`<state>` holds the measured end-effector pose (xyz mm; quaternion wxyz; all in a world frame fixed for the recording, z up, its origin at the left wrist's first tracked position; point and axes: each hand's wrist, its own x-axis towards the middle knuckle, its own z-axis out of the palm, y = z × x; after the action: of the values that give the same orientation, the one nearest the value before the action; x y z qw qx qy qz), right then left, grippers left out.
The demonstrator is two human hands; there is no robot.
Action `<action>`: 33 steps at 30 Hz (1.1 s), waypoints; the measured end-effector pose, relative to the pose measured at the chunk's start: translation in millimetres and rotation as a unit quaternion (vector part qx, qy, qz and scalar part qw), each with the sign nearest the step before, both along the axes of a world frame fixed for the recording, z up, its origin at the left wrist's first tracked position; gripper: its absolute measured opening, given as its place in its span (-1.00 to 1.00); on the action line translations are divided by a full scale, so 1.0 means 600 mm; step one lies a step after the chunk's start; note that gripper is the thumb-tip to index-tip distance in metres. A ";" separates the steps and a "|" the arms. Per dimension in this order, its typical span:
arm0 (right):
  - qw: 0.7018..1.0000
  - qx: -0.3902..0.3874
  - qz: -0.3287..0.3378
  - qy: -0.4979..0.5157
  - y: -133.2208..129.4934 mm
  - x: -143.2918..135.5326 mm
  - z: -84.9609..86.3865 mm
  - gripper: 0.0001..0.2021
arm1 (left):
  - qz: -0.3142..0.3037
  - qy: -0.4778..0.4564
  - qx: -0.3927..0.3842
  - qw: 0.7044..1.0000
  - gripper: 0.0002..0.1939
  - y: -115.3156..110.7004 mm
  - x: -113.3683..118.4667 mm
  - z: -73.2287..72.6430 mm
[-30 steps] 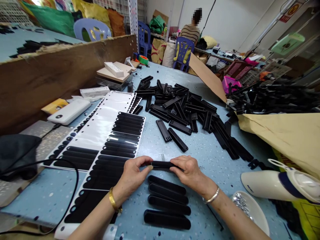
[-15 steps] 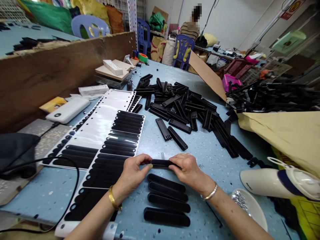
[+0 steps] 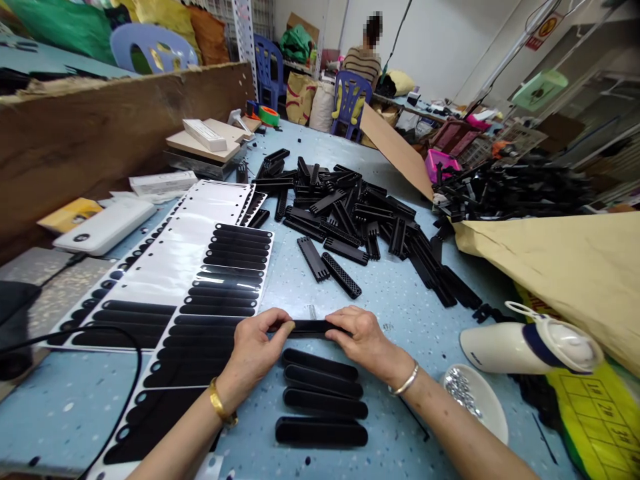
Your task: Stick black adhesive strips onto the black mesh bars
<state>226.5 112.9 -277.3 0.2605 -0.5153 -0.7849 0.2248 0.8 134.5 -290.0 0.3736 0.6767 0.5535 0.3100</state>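
Head view: pinching a black bar (image 3: 310, 327) at opposite ends with left hand (image 3: 255, 343) and right hand (image 3: 364, 340) — just beyond four black strips (image 3: 325, 403) lying on the blue tabletop (image 3: 420, 343).

On the yellow bag (image 3: 583, 417) at the lower right, a grid is printed, in which the digits 1, 2 and 3 can seemingly be read, each followed by an unclear character; on the sign (image 3: 544, 31) at the upper right, a round emblem is shown, its lettering too small to be read; on the cream bottle (image 3: 500, 348), a dark wordmark is borne but cannot be deciphered; on the white slab-shaped device (image 3: 113, 223), a round dark logo is printed.
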 end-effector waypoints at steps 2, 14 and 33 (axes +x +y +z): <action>0.999 -0.008 -0.017 0.034 -0.002 0.001 -0.005 -0.78 | -0.004 0.005 0.004 1.000 -0.82 0.001 -0.001 -0.001; 0.998 0.020 -0.014 0.065 -0.010 0.005 -0.026 -0.78 | -0.008 0.008 0.002 1.000 -0.81 0.002 -0.003 0.002; 0.972 -0.073 -0.190 0.117 -0.032 0.049 -0.033 -0.64 | -0.030 0.033 0.027 0.999 -0.78 0.013 -0.006 0.001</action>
<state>255.7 93.4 -297.0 0.3499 -0.6428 -0.6185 0.2861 -2.9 142.2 -289.2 0.3459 0.7124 0.5366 0.2914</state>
